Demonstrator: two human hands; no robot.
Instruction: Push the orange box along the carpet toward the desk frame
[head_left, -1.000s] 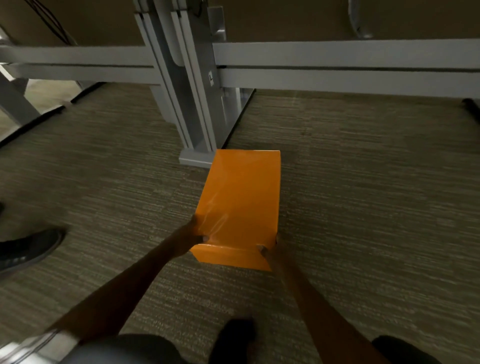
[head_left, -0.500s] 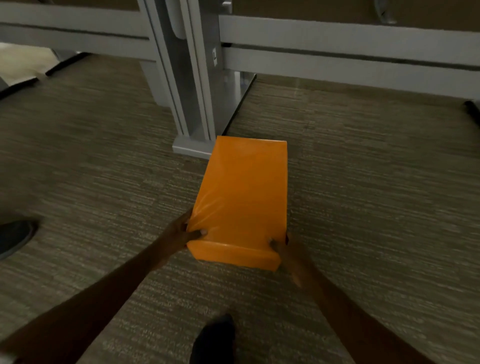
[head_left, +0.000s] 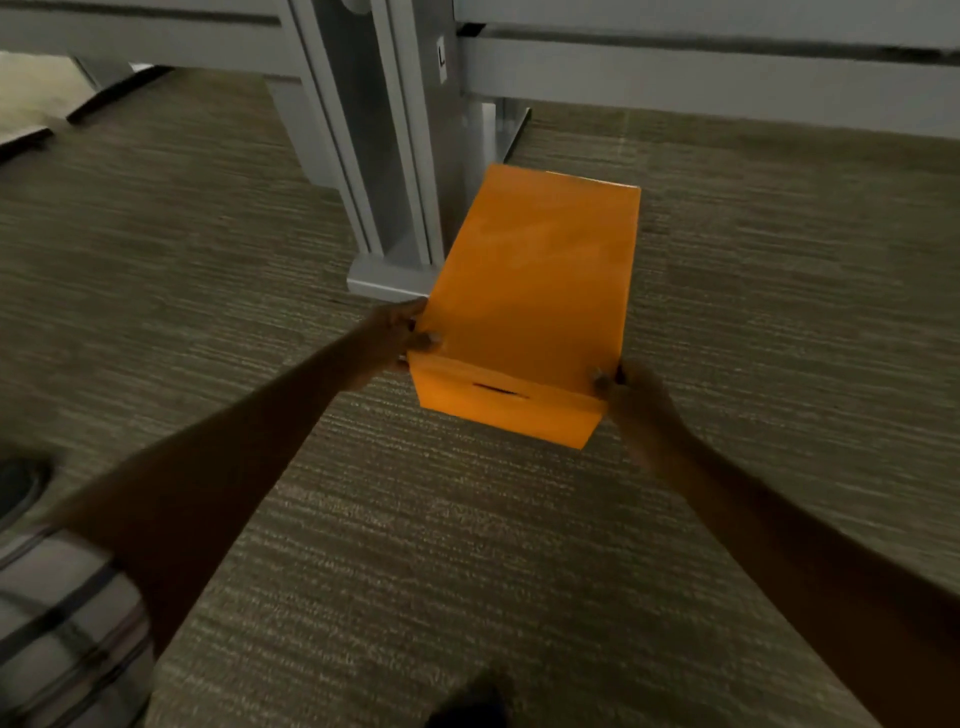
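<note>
A long orange box (head_left: 535, 291) lies on the striped carpet (head_left: 415, 545), lengthwise away from me, with a dark slot in its near end. My left hand (head_left: 397, 338) grips its near left corner, thumb on the lid. On the near right corner my right hand (head_left: 631, 395) holds it, fingertips curled over the top edge. The box's left side lies right beside the grey desk frame's foot (head_left: 384, 275); whether they touch I cannot tell. The frame's upright leg (head_left: 384, 130) rises just behind.
Grey horizontal rails (head_left: 701, 78) of the desk frame span the far side. A dark shoe (head_left: 18, 488) shows at the left edge, another dark shoe (head_left: 467, 706) at the bottom. A striped sleeve (head_left: 62, 634) fills the lower left corner.
The box has slid forward and to the right, alongside the frame's foot. Both hands stayed on its near corners, and my arms are stretched further out.
</note>
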